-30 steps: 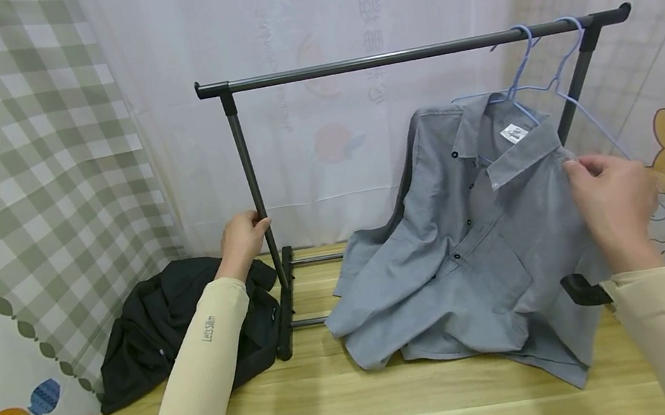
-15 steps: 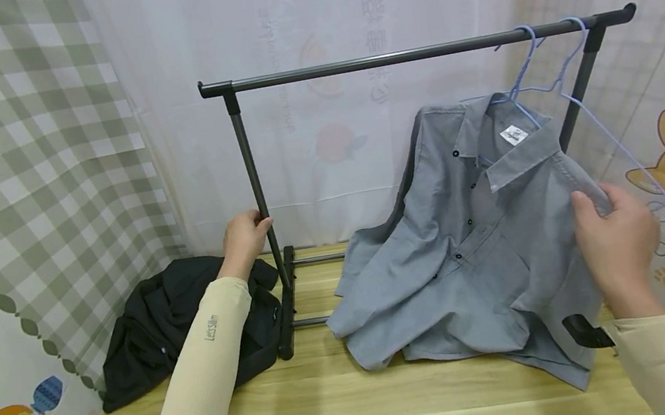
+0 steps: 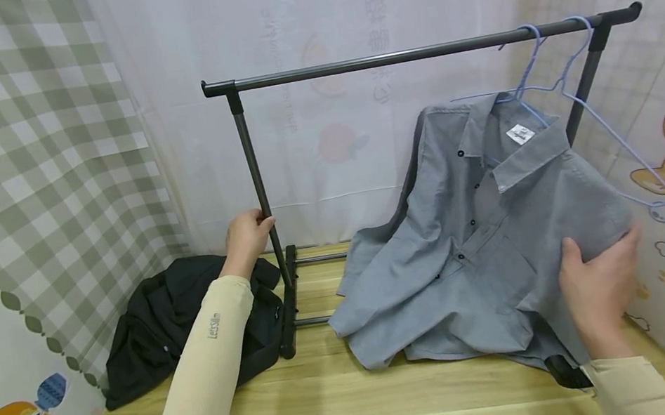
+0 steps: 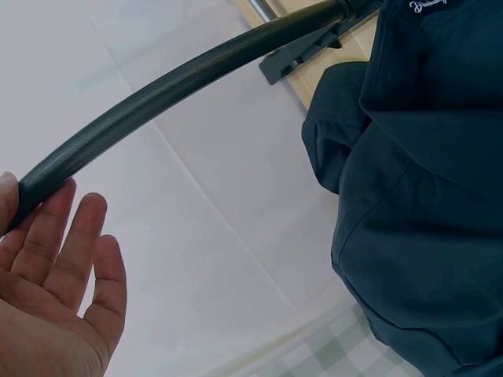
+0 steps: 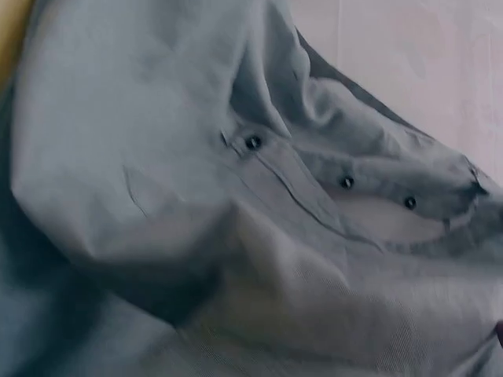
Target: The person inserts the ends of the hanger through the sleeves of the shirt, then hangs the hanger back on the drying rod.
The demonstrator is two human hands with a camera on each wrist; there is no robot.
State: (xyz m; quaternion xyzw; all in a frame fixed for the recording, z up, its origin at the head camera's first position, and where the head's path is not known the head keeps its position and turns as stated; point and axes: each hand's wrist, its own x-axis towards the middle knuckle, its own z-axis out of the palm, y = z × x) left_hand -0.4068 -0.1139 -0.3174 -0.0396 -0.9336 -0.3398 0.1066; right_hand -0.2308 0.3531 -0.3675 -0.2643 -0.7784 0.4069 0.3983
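A grey button-up shirt [image 3: 471, 238] hangs slantwise from a blue hanger [image 3: 525, 77], its hem spread down over the table. My right hand [image 3: 602, 286] holds its sleeve at the right, thumb in front and fingers to the far side. In the right wrist view, the shirt cloth [image 5: 314, 306] and several dark buttons fill most of the picture. My left hand [image 3: 246, 241] grips the left post [image 3: 250, 155] of a black clothes rack. The left wrist view shows my left fingers [image 4: 59, 251] at that dark post [image 4: 157, 106].
Beside the shirt, a second blue hanger [image 3: 620, 142] hangs with its right arm bare. A crumpled black garment [image 3: 157, 324] lies at the left by the rack's foot [image 3: 286, 313]. The wooden table [image 3: 360, 402] meets patterned curtains at both sides.
My right hand has moved from the shirt's shoulder down along the sleeve, which now spreads outward to the right. My left hand stays on the post.
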